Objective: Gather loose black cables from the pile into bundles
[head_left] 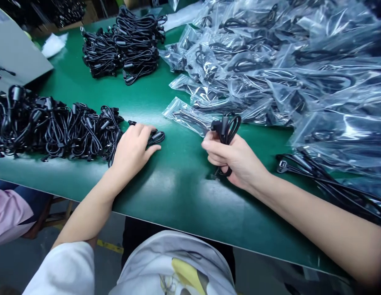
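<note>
My right hand is closed round a folded black cable, held upright just above the table. Loops and connectors stick out above the fingers, and a plug end hangs below them. My left hand lies over another folded black cable at the right end of a long row of cables. Its fingers curl over that cable, partly hidden, with the thumb along the near side. Beyond my right hand, a clear plastic bag with a black cable inside lies flat.
Many bagged cables are heaped at the back right. Loose long cables lie beside my right forearm. A stack of bundled cables stands at the back of the green table. A grey box is at the left, and another person's pink clothing shows below.
</note>
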`<action>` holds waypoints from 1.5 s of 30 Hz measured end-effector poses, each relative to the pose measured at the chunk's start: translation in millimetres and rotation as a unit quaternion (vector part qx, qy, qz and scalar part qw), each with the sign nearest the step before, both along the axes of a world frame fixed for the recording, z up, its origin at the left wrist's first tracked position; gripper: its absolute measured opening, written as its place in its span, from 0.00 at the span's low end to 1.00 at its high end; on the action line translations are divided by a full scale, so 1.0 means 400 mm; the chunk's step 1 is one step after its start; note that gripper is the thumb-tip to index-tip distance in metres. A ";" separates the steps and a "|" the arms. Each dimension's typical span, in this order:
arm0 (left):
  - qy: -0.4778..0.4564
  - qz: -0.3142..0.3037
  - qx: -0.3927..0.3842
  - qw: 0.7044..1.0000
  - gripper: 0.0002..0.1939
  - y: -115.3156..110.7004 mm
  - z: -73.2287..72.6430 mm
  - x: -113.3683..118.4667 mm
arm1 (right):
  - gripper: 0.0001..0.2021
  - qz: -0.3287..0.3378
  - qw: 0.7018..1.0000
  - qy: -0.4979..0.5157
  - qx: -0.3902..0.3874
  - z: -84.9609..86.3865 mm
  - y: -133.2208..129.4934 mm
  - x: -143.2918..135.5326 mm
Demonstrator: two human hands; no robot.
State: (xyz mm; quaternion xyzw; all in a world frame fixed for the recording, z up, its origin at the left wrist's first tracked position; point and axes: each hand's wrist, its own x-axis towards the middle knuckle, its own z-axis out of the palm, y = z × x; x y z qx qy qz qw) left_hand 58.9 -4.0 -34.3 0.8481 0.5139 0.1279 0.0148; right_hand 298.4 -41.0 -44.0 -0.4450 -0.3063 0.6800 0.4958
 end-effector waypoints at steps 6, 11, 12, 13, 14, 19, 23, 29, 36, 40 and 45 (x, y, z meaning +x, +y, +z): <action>-0.098 0.007 -0.023 0.995 0.09 -0.004 0.013 -0.002 | 0.09 0.121 0.991 -0.015 -0.060 -0.009 -0.017 -0.014; -0.476 -0.016 -0.274 0.835 0.10 -0.044 0.031 0.040 | 0.14 0.180 0.982 0.052 -0.029 -0.027 -0.036 -0.029; -0.499 -0.026 -0.318 0.805 0.11 -0.049 0.028 0.047 | 0.15 0.201 0.977 0.073 -0.023 -0.032 -0.041 -0.034; -0.508 -0.034 -0.353 0.785 0.11 -0.053 0.024 0.053 | 0.16 0.219 0.972 0.087 -0.019 -0.037 -0.045 -0.038; -0.512 -0.039 -0.375 0.772 0.12 -0.054 0.019 0.057 | 0.17 0.232 0.968 0.091 -0.016 -0.041 -0.050 -0.041; -0.526 -0.012 -0.368 0.766 0.17 -0.040 -0.005 0.053 | 0.16 0.238 0.969 0.045 -0.044 -0.046 -0.061 -0.044; -0.547 0.003 -0.386 0.743 0.17 -0.030 -0.012 0.051 | 0.16 0.251 0.965 0.046 -0.057 -0.042 -0.058 -0.040; -0.595 0.008 -0.388 0.704 0.19 -0.027 -0.014 0.057 | 0.17 0.252 0.964 0.068 -0.046 -0.043 -0.054 -0.038; -0.629 0.009 -0.370 0.684 0.19 -0.023 -0.018 0.047 | 0.17 0.235 0.968 0.080 -0.045 -0.039 -0.056 -0.037; -0.633 -0.023 -0.369 0.680 0.18 -0.025 -0.023 0.048 | 0.16 0.228 0.970 0.076 -0.045 -0.041 -0.055 -0.038; -0.626 -0.010 -0.363 0.691 0.17 -0.026 -0.025 0.057 | 0.16 0.230 0.970 0.069 -0.044 -0.044 -0.052 -0.039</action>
